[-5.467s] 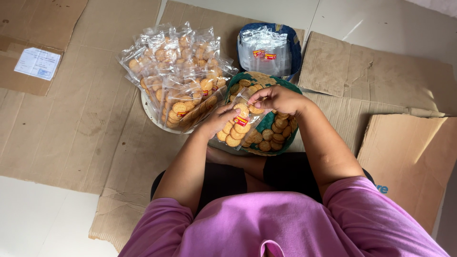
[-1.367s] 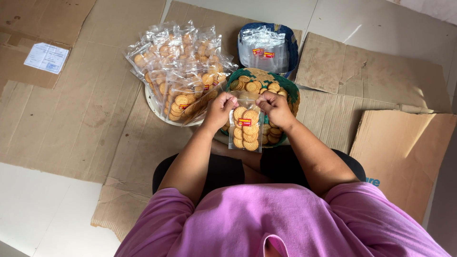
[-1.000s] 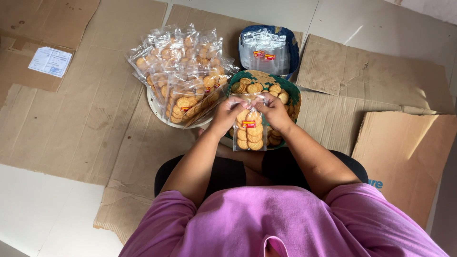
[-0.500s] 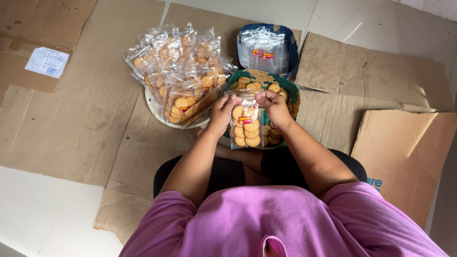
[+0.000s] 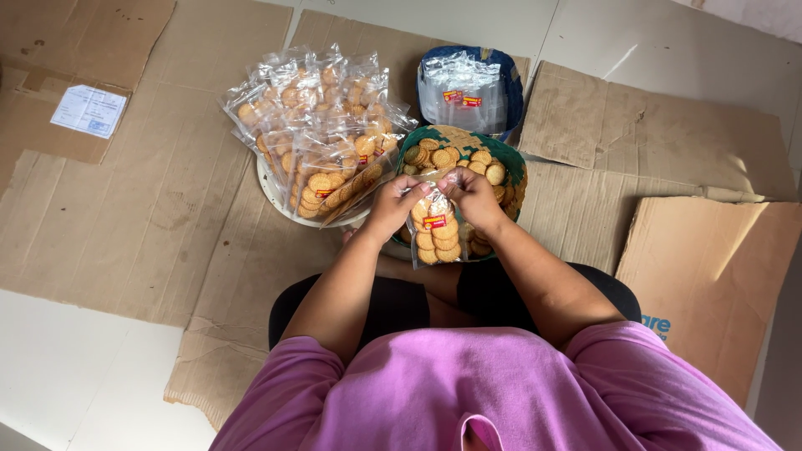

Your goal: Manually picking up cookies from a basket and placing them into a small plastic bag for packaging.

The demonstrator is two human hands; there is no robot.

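Over the green bowl: a clear packet of round biscuits (image 5: 436,230) is held upright above the green bowl of loose biscuits (image 5: 511,164).
Left hand (image 5: 393,203): closed on the packet's upper left edge.
Right hand (image 5: 471,189): pinched shut on the packet's mouth.
Nearby: filled packets (image 5: 322,134) are piled on a white tray (image 5: 276,199); empty bags (image 5: 464,92) lie beyond.
Handling: the mouth is best gripped evenly and the packet kept upright, so the biscuits stay stacked.
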